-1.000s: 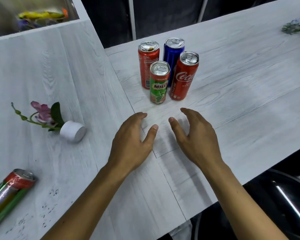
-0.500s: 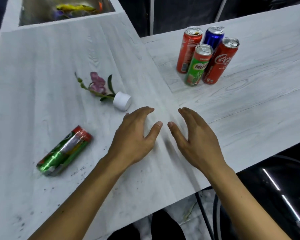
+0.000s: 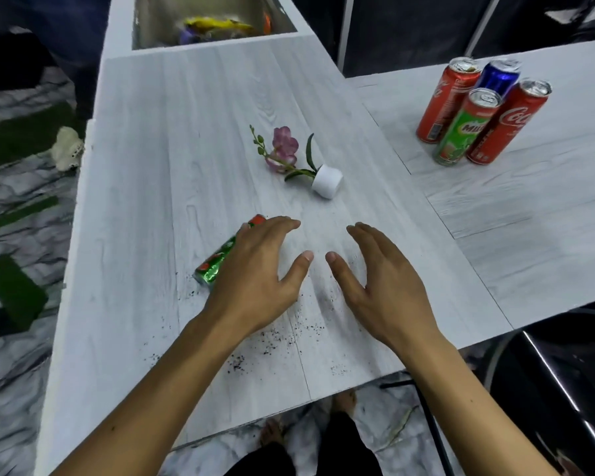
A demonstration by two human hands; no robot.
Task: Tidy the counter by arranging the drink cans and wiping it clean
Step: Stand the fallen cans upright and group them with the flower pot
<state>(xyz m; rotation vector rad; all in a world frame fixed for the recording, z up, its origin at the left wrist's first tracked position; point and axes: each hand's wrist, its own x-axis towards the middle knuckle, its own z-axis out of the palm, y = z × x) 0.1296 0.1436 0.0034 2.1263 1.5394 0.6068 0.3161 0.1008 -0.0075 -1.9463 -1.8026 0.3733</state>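
Note:
A green and red can lies on its side on the white wood-grain counter. My left hand hovers over its right half with fingers spread and relaxed, holding nothing. My right hand is beside it, open, palm down above the counter. At the right stand several upright cans in a tight group: a red can, a blue can, a green Milo can and a red Coca-Cola can. Dark crumbs speckle the counter near its front edge.
A small white pot with a pink artificial flower lies tipped over mid-counter. A recessed bin with colourful items sits at the far end. The counter's front edge is just below my wrists; dark chairs stand at the lower right.
My view has swung left, so the upright cans shifted to the right. Both hands have moved left along the counter, and my left hand now covers part of the lying can.

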